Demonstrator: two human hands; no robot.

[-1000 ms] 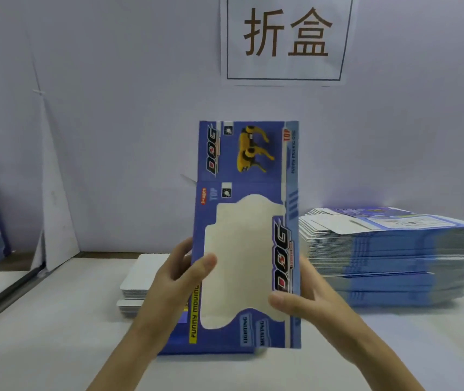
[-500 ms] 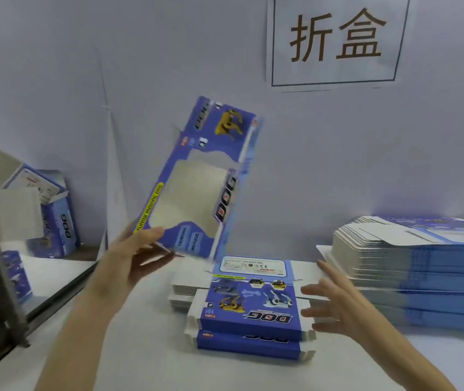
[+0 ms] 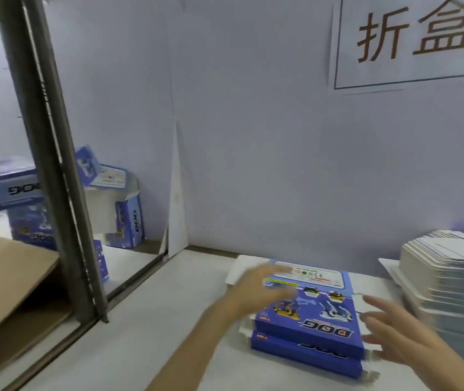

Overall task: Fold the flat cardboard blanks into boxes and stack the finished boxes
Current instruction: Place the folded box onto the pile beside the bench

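My left hand [image 3: 256, 289], blurred, hovered over the far left edge of the small pile of flat blue printed cardboard blanks [image 3: 309, 320]. Its fingers were loosely spread and held nothing; whether it touched, I could not tell. My right hand [image 3: 394, 334] hung splayed just beside the pile's right edge. The white table [image 3: 154, 320] lay open leftward to the grey metal post [image 3: 56, 165]. Folded blue cardboard boxes [image 3: 123, 215] stood far left, and a tall grey-edged stack of blanks [image 3: 445, 277] crowded the right.

The left hand [image 3: 256, 289], blurred, is over the left part of the blue DOG blank pile [image 3: 318, 314]. The right hand [image 3: 394, 331], fingers spread, is just right of it. Folded boxes [image 3: 123, 210] stand well left of it.
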